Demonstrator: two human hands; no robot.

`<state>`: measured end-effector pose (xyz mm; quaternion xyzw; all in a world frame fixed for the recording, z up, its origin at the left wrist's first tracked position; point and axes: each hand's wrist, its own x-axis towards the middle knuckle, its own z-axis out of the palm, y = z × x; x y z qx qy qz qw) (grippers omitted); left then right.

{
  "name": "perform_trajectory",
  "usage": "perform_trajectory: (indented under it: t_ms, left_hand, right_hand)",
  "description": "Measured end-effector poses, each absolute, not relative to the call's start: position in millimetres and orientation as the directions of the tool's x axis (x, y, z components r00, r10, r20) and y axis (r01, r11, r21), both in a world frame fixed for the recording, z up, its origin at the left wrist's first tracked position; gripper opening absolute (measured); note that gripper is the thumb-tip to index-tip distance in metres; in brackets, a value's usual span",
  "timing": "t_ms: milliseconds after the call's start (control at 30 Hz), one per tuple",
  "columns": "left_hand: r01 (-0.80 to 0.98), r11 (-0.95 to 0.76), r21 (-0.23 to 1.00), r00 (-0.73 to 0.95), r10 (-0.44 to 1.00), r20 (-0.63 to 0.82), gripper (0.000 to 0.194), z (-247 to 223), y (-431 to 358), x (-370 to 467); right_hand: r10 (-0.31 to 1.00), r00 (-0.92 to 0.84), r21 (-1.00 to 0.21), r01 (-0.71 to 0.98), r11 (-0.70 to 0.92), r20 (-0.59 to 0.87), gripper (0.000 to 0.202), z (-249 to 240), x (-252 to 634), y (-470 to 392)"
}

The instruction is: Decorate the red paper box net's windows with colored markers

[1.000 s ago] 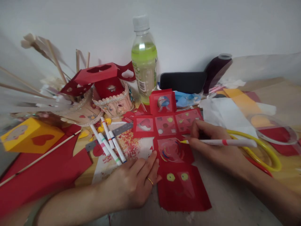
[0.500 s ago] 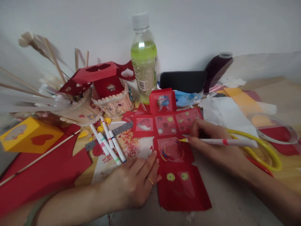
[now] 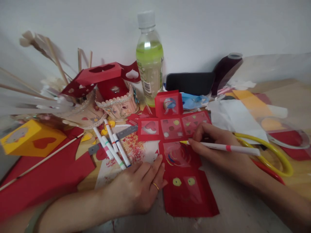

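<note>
A cross-shaped red paper cutout lies flat before me, its panels bearing clear windows with drawings, paper shapes and two yellow eyes. My right hand pinches a white marker with a yellow tip. That tip meets the top edge of the panel with curved coloured lines. My left hand, with a ring on one finger, lies fairly flat with fingers extended, fingertips touching the cutout's left edge. Several capped white markers rest just beyond the left hand.
A bottle of green drink and a dark phone stand at the back. Craft-stick baskets and a yellow box occupy the left. To the right are yellow-handled scissors and paper scraps.
My right hand has shifted slightly left, taking the marker's tip left along the panel's upper part. The marker tilts a little more. My left hand stays put.
</note>
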<state>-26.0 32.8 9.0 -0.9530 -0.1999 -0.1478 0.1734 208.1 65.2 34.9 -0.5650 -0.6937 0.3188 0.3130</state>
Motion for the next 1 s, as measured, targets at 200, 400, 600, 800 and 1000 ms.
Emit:
perform_trajectory:
  t_ms: [200, 400, 600, 800, 1000]
  left_hand:
    - [0.429, -0.866, -0.258, 0.875, 0.328, 0.355, 0.025, 10.6, 33.0, -26.8]
    - [0.432, -0.868, -0.244, 0.876, 0.339, 0.342, 0.026, 10.8, 33.7, -25.6]
    - [0.437, -0.870, -0.228, 0.869, 0.342, 0.359, 0.024, 10.2, 33.3, -25.2]
    - [0.433, -0.867, -0.246, 0.874, 0.337, 0.351, 0.025, 10.2, 32.6, -27.1]
    - [0.438, -0.865, -0.243, 0.876, 0.351, 0.331, 0.025, 10.3, 32.0, -26.9]
  right_hand:
    - [0.985, -0.158, -0.792, 0.592, 0.145, 0.062, 0.019, 32.7, 208.8, 65.0]
    - [0.985, -0.158, -0.796, 0.588, 0.145, 0.062, 0.019, 33.1, 208.0, 64.2]
    - [0.985, -0.157, -0.795, 0.588, 0.148, 0.067, 0.020, 32.3, 209.2, 64.8]
    - [0.983, -0.174, -0.794, 0.588, 0.155, 0.063, 0.018, 31.6, 209.6, 64.8]
    - [0.984, -0.163, -0.800, 0.581, 0.153, 0.069, 0.019, 31.3, 208.7, 64.4]
